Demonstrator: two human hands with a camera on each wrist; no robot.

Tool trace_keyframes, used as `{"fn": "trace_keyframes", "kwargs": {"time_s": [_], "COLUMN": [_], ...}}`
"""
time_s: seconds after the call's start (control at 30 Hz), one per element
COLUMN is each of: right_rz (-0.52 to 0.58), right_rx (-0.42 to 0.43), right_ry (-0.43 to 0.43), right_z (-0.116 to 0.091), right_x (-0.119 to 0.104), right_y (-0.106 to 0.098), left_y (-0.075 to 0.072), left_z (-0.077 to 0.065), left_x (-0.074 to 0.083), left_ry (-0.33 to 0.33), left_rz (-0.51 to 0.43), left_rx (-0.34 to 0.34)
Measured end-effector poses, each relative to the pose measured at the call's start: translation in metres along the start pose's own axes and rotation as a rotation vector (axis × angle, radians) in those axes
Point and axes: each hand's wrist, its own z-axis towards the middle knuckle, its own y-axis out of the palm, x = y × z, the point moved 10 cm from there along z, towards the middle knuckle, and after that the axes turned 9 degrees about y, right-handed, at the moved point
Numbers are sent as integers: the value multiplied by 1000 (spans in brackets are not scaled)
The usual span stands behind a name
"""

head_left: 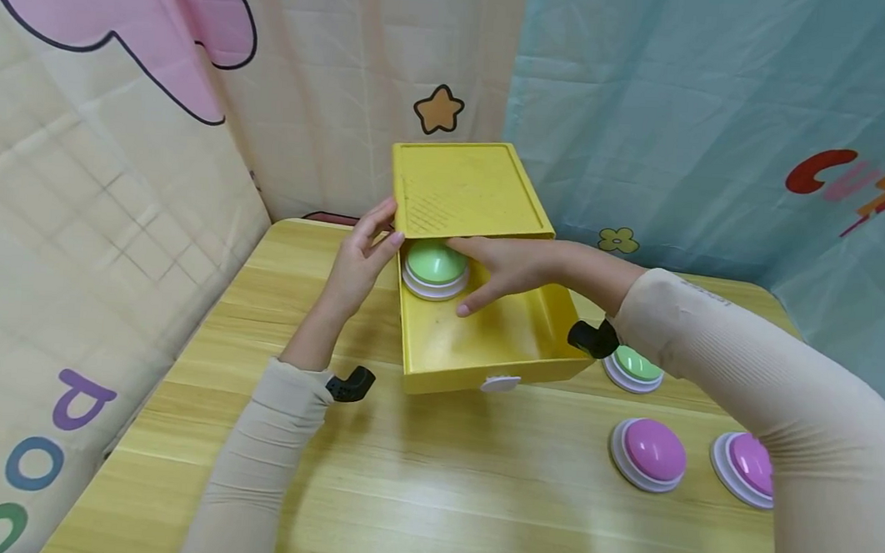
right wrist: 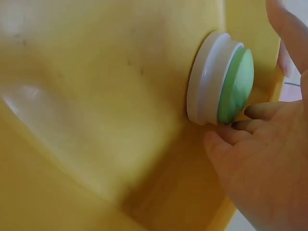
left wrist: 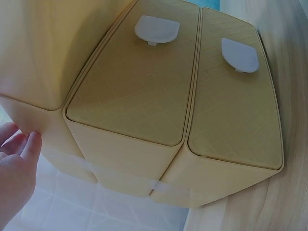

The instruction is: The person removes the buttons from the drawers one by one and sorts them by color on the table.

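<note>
A yellow drawer (head_left: 477, 337) stands pulled out from the top of a yellow cabinet (head_left: 469, 190). In its back left corner sits a push button (head_left: 436, 264) with a green dome and white base. My right hand (head_left: 518, 268) reaches into the drawer beside the button, thumb apart; some fingers are hidden under the cabinet's front edge. In the right wrist view, the fingertips (right wrist: 250, 115) are right at the green dome. My left hand (head_left: 361, 260) rests its fingers against the cabinet's left side, near the drawer opening.
On the wooden table (head_left: 432, 476), another green button (head_left: 636, 366) and two pink buttons, one nearer (head_left: 654, 450) and one farther right (head_left: 751, 464), stand right of the cabinet. Two lower drawers with white handles (left wrist: 156, 30) are closed. Printed curtains (head_left: 646, 112) hang behind.
</note>
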Motion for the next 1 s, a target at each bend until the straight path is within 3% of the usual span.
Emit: {"fn": "trace_keyframes", "kwargs": {"time_s": [0.17, 0.33, 0.6, 1.0], "right_rz": [34, 100, 231, 193], "right_rx": [20, 27, -19, 6], "right_ry": [-71, -73, -125, -73], "right_z": [7, 10, 12, 27], "right_x": [0, 3, 2, 9], "right_y": [1, 2, 2, 9], "left_y": [1, 1, 5, 6], "left_z": [0, 0, -1, -2], "left_x": [-2, -1, 18, 19], "left_ry": [6, 2, -36, -33], "left_rz": [-9, -4, 3, 17], "left_rx": [-2, -8, -16, -19]}}
